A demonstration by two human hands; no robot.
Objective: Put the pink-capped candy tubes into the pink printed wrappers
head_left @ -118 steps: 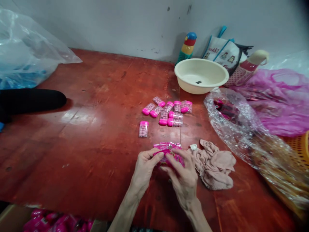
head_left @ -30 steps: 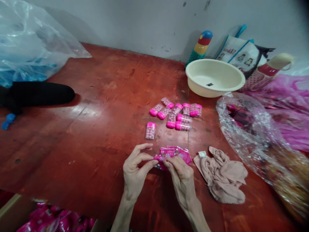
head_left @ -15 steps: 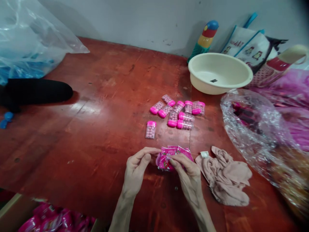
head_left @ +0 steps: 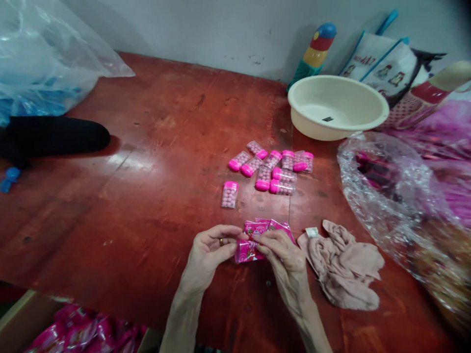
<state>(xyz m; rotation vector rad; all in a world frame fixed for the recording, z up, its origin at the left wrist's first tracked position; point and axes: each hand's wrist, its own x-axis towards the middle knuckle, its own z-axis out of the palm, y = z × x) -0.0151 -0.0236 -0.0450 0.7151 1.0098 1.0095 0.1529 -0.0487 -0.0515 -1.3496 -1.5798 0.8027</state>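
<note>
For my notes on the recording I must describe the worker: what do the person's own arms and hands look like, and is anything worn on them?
Both forearms are bare, with no sleeves, gloves or watch in view. The left hand wears a thin gold-coloured ring on one finger. The right hand shows no ring. Arms are slender, with visible tendons on the hands.

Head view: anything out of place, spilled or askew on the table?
One pink-capped candy container lies alone, apart from the loose cluster of the same containers, which point every which way. A pink cloth lies crumpled beside the right hand. Both hands, left too, pinch a pink packet. Nothing looks spilled or broken.
</note>
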